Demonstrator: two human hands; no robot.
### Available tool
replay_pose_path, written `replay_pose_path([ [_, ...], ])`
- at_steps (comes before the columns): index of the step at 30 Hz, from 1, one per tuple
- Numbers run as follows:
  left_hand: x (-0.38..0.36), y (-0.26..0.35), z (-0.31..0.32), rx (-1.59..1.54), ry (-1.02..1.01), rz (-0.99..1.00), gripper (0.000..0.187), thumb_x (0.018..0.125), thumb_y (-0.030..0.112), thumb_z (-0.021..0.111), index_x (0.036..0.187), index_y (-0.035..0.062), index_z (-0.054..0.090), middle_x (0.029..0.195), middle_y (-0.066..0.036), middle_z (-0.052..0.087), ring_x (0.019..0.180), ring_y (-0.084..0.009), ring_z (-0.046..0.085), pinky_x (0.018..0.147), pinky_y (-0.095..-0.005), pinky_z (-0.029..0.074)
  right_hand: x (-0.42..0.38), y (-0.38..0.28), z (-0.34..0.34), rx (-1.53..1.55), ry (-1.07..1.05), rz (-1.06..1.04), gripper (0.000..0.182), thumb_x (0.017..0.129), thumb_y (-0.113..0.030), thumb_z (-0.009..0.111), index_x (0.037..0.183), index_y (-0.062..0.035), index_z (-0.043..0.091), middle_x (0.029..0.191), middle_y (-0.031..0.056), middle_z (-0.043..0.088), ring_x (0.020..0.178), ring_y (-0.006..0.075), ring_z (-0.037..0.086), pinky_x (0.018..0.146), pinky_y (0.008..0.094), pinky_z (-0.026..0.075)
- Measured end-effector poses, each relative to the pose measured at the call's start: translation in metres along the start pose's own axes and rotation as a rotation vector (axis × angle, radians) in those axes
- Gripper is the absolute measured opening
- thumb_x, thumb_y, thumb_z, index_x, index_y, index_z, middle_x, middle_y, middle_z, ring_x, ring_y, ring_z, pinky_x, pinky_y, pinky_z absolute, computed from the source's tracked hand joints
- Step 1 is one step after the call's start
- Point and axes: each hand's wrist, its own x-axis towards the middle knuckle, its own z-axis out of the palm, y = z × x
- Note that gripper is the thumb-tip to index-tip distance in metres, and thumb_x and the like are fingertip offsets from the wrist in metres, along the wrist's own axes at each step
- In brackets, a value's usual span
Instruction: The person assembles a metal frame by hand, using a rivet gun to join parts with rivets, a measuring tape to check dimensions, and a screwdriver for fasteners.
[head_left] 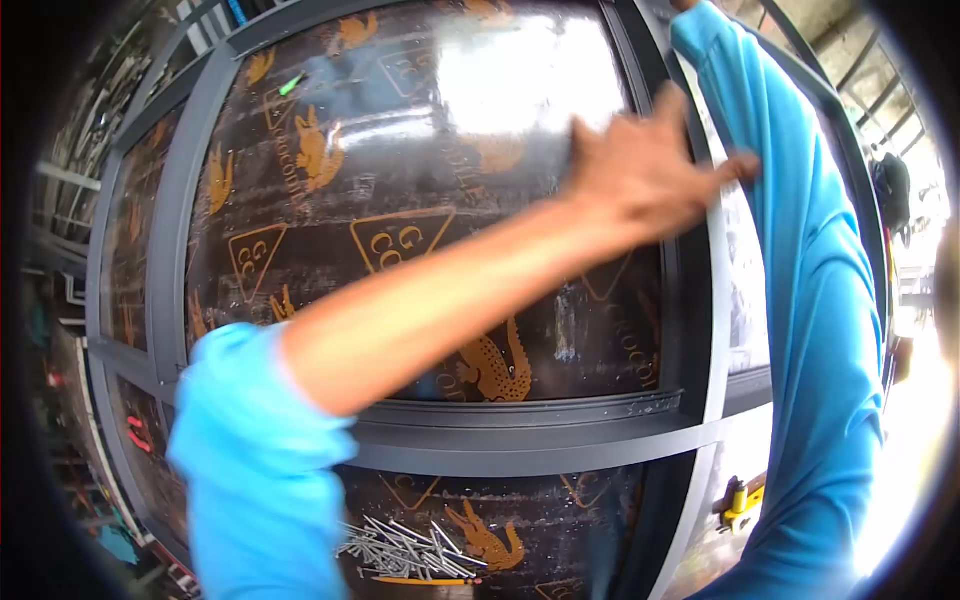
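My left hand (640,170) reaches across to the right, its fingers spread and slightly blurred, with nothing held in them. One outstretched finger overlaps the blue sleeve (800,230) of my right arm in this view. Behind the hand lies the right side of a grey metal frame (715,300). My right arm stretches up along that side, and the right hand is cut off at the top edge. Inside the frame sits a dark, glossy panel (550,260) printed with gold crocodiles and triangular logos.
A pile of nails (410,548) and a yellow pencil (425,581) lie on the lower panel. A small green piece (291,85) rests at upper left, a red item (138,434) at lower left. A yellow-and-black tool (742,505) is outside the frame, lower right.
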Motion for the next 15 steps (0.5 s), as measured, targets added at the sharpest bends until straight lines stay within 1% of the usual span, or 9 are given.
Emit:
replay_pose_path([
  [1, 0.009, 0.008, 0.033, 0.107, 0.187, 0.069, 0.101, 0.074, 0.081, 0.032, 0.143, 0.0088, 0.019, 0.132, -0.035, 0.034, 0.126, -0.0503, 0.027, 0.1, -0.0675, 0.006, -0.009, -0.01, -0.015, -0.016, -0.024, -0.027, 0.054, 0.061, -0.032, 0.08, 0.095, -0.0045, 0.048, 0.086, 0.0186, 0.062, 0.082, 0.0323, 0.062, 0.069, 0.0399, 0.049],
  [3, 0.005, 0.001, 0.044, 0.144, 0.288, 0.222, 0.114, 0.064, 0.086, 0.038, 0.143, 0.0056, 0.019, 0.131, -0.042, 0.027, 0.129, -0.0541, 0.015, 0.099, -0.0679, 0.0, -0.004, -0.009, -0.04, 0.033, -0.01, -0.004, 0.054, 0.061, -0.032, 0.079, 0.095, -0.0043, 0.048, 0.086, 0.019, 0.062, 0.081, 0.0327, 0.062, 0.069, 0.0401, 0.049],
  [5, 0.011, -0.005, 0.051, 0.119, 0.251, 0.245, 0.088, 0.072, 0.061, 0.053, 0.14, 0.012, 0.025, 0.134, -0.04, 0.025, 0.13, -0.0548, 0.012, 0.101, -0.0655, -0.003, -0.033, 0.01, -0.055, 0.121, -0.056, 0.135, 0.054, 0.062, -0.033, 0.079, 0.095, -0.0038, 0.048, 0.087, 0.0198, 0.062, 0.081, 0.0335, 0.062, 0.069, 0.0405, 0.049],
  [7, 0.009, 0.0, 0.048, 0.1, 0.251, 0.232, 0.078, 0.07, 0.045, 0.055, 0.138, 0.0142, 0.03, 0.134, -0.039, 0.027, 0.13, -0.0545, 0.011, 0.103, -0.0634, -0.003, -0.032, -0.005, -0.06, 0.316, -0.013, 0.252, 0.054, 0.062, -0.033, 0.079, 0.095, -0.0034, 0.047, 0.087, 0.0207, 0.062, 0.081, 0.0342, 0.062, 0.069, 0.0409, 0.048],
  [8, 0.012, 0.002, 0.046, 0.126, 0.244, 0.257, 0.078, 0.07, 0.045, 0.055, 0.138, 0.0142, 0.03, 0.134, -0.039, 0.027, 0.13, -0.0545, 0.011, 0.103, -0.0634, -0.003, -0.028, -0.008, -0.064, 0.415, 0.02, 0.306, 0.054, 0.062, -0.033, 0.078, 0.095, -0.0032, 0.047, 0.087, 0.0211, 0.062, 0.081, 0.0346, 0.062, 0.069, 0.0411, 0.048],
  [9, 0.012, 0.003, 0.049, 0.075, 0.252, 0.247, 0.074, 0.068, 0.04, 0.057, 0.134, 0.0135, 0.034, 0.133, -0.038, 0.03, 0.131, -0.0533, 0.011, 0.103, -0.0628, -0.004, -0.028, -0.012, -0.057, 0.103, 0.119, 0.101, 0.055, 0.063, -0.033, 0.078, 0.096, -0.0023, 0.047, 0.086, 0.0217, 0.061, 0.082, 0.0338, 0.061, 0.068, 0.0414, 0.048],
  [11, 0.009, -0.001, 0.049, 0.058, 0.26, 0.227, 0.07, 0.066, 0.035, 0.058, 0.13, 0.0129, 0.039, 0.132, -0.036, 0.033, 0.132, -0.0522, 0.011, 0.104, -0.0623, -0.004, -0.029, -0.014, -0.066, 0.219, 0.012, 0.141, 0.054, 0.063, -0.033, 0.077, 0.097, -0.0023, 0.048, 0.086, 0.0217, 0.06, 0.084, 0.0333, 0.061, 0.068, 0.0409, 0.048],
  [13, 0.006, 0.005, 0.054, -0.01, 0.269, 0.267, 0.061, 0.064, 0.029, 0.061, 0.121, 0.0122, 0.046, 0.13, -0.031, 0.039, 0.133, -0.0495, 0.013, 0.104, -0.0628, -0.004, -0.029, -0.014, -0.075, 0.203, -0.003, 0.114, 0.052, 0.064, -0.032, 0.077, 0.096, -0.0022, 0.05, 0.088, 0.0221, 0.06, 0.085, 0.0326, 0.061, 0.069, 0.0402, 0.048],
  [15, 0.004, 0.009, 0.061, -0.027, 0.295, 0.28, 0.048, 0.063, 0.025, 0.06, 0.107, 0.0102, 0.052, 0.126, -0.028, 0.043, 0.133, -0.0479, 0.015, 0.103, -0.0644, -0.003, -0.024, -0.005, -0.072, 0.389, 0.072, 0.243, 0.049, 0.064, -0.031, 0.075, 0.096, -0.0021, 0.052, 0.09, 0.0228, 0.06, 0.085, 0.033, 0.06, 0.07, 0.0397, 0.048],
])
